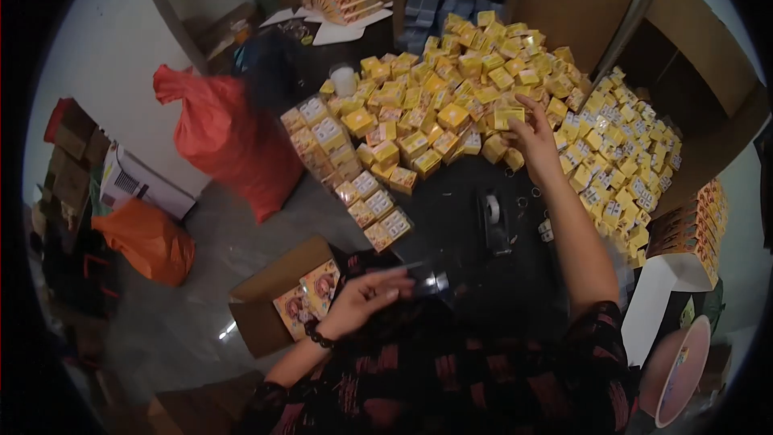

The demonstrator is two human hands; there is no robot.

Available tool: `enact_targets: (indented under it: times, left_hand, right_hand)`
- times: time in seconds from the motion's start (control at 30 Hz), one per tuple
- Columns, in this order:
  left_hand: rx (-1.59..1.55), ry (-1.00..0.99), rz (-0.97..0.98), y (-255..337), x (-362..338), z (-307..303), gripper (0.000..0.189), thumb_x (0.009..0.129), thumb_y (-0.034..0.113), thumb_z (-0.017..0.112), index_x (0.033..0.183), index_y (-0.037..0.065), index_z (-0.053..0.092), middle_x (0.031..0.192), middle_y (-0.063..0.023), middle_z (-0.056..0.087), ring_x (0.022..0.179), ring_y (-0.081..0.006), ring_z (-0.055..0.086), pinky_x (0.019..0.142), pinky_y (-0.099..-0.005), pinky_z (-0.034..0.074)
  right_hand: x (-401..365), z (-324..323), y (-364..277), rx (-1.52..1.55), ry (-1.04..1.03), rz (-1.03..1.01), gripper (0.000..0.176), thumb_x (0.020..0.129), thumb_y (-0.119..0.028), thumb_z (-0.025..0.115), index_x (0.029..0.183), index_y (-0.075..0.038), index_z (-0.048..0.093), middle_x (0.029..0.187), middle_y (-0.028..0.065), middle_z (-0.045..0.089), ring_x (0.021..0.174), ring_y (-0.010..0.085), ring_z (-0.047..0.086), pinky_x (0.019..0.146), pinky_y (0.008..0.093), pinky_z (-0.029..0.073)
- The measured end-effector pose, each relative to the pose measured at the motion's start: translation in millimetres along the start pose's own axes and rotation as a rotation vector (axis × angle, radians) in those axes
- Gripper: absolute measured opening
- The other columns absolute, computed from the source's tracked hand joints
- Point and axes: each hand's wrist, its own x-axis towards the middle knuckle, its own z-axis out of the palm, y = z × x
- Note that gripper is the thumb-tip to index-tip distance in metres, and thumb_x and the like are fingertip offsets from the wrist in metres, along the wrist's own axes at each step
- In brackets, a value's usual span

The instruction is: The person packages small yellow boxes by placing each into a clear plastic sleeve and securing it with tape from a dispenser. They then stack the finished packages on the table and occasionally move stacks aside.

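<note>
**Reaching into a heap of small yellow boxes**

Reaching forward over a dark table, the right hand has its thumb and fingers closed on one yellow box at the near edge of a big heap of boxes just like it. They are small cardboard cubes with white and dark print. The lettering is too small to read.

The left hand, with a dark bead bracelet at the wrist, is loosely curled near the body. Its fingertips pinch a clear shiny piece, perhaps film; its shape is hard to make out.

Between the hands a tape dispenser with a clear roll lies on the table. Along the table's left edge runs a row of bundles, boxes wrapped in glossy clear film.

Below the left hand, an open cardboard carton holds printed packs with cartoon faces; their writing is not legible. A crumpled red bag and an orange bag sit on the floor. At the right, stacked orange cartons are partly cut off by the dark lens border.
</note>
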Motion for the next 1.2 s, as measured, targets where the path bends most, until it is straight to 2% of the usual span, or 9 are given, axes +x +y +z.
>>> enact_targets:
  times: [0.2,0.53,0.7,0.8,0.93,1.0,1.07,1.13,1.2]
  left_hand:
    - [-0.026,0.127,0.268,20,4,20,0.043,0.092,0.0,0.053,0.134,0.001,0.044,0.127,-0.0108,0.054,0.105,-0.0146,0.058,0.088,-0.0247,0.046]
    - [0.416,0.122,0.489,7,-1,52,0.043,0.09,0.0,0.054,0.132,0.0,0.046,0.128,-0.0123,0.047,0.099,-0.0147,0.06,0.081,-0.0239,0.048]
    - [0.319,0.132,0.455,-9,1,51,0.046,0.091,0.0,0.054,0.135,0.001,0.042,0.133,-0.012,0.043,0.105,-0.0161,0.058,0.087,-0.0259,0.046]
    - [0.044,0.035,0.412,-13,-2,56,0.052,0.092,0.002,0.054,0.14,0.003,0.036,0.137,-0.0116,0.04,0.112,-0.0161,0.054,0.093,-0.0271,0.043]
    - [0.256,-0.345,0.224,26,-23,45,0.054,0.091,0.006,0.057,0.14,0.004,0.035,0.133,-0.0096,0.046,0.116,-0.0157,0.051,0.096,-0.0284,0.043]
    - [0.647,-0.154,-0.386,48,-24,35,0.048,0.091,0.006,0.058,0.134,0.001,0.039,0.139,-0.0111,0.041,0.119,-0.0147,0.049,0.097,-0.0292,0.043]
    - [0.802,0.028,-0.278,24,-18,39,0.041,0.088,0.004,0.061,0.126,0.0,0.047,0.133,-0.0109,0.046,0.115,-0.0169,0.053,0.09,-0.0281,0.048]
    - [0.114,0.093,0.393,13,-9,62,0.036,0.086,0.0,0.063,0.121,0.0,0.052,0.125,-0.0094,0.05,0.107,-0.0161,0.056,0.082,-0.0256,0.05]
    - [-0.029,0.03,0.302,9,-8,59,0.038,0.082,-0.005,0.065,0.118,0.0,0.054,0.125,-0.0091,0.047,0.109,-0.0167,0.054,0.084,-0.0251,0.05]
  right_hand:
    - [-165,49,13,-0.141,-0.329,0.117,0.042,0.085,0.006,0.059,0.121,-0.004,0.042,0.109,0.0054,0.055,0.099,0.0117,0.057,0.075,0.0239,0.05]
    - [-223,77,34,0.254,-0.154,0.115,0.044,0.089,0.0,0.058,0.13,-0.001,0.043,0.126,0.0155,0.051,0.112,0.0204,0.054,0.093,0.0309,0.046]
    - [-232,86,33,-0.349,0.122,-0.277,0.033,0.092,0.001,0.051,0.124,-0.003,0.043,0.127,0.0122,0.047,0.113,0.0179,0.051,0.094,0.0312,0.044]
    - [-235,95,29,0.769,0.061,0.276,0.036,0.093,0.002,0.048,0.126,-0.006,0.036,0.123,0.0128,0.049,0.113,0.0207,0.052,0.095,0.0358,0.045]
    - [-236,80,40,0.719,0.062,0.295,0.041,0.092,0.002,0.049,0.126,-0.008,0.029,0.122,0.0131,0.049,0.113,0.0218,0.052,0.095,0.0403,0.046]
    - [-237,73,40,0.547,-0.038,0.086,0.041,0.091,-0.001,0.055,0.126,-0.006,0.034,0.123,0.0106,0.048,0.111,0.0186,0.052,0.093,0.0318,0.046]
    - [-240,71,35,0.44,-0.164,0.048,0.04,0.091,-0.002,0.056,0.126,-0.004,0.037,0.123,0.0104,0.048,0.112,0.0175,0.052,0.092,0.0304,0.046]
    - [-242,71,24,0.273,-0.367,0.007,0.037,0.09,-0.003,0.059,0.124,-0.001,0.045,0.123,0.0097,0.049,0.112,0.0151,0.052,0.092,0.027,0.044]
    - [-240,66,38,0.271,-0.398,0.05,0.038,0.09,-0.003,0.059,0.125,-0.002,0.045,0.123,0.0097,0.048,0.113,0.0159,0.052,0.094,0.0279,0.044]
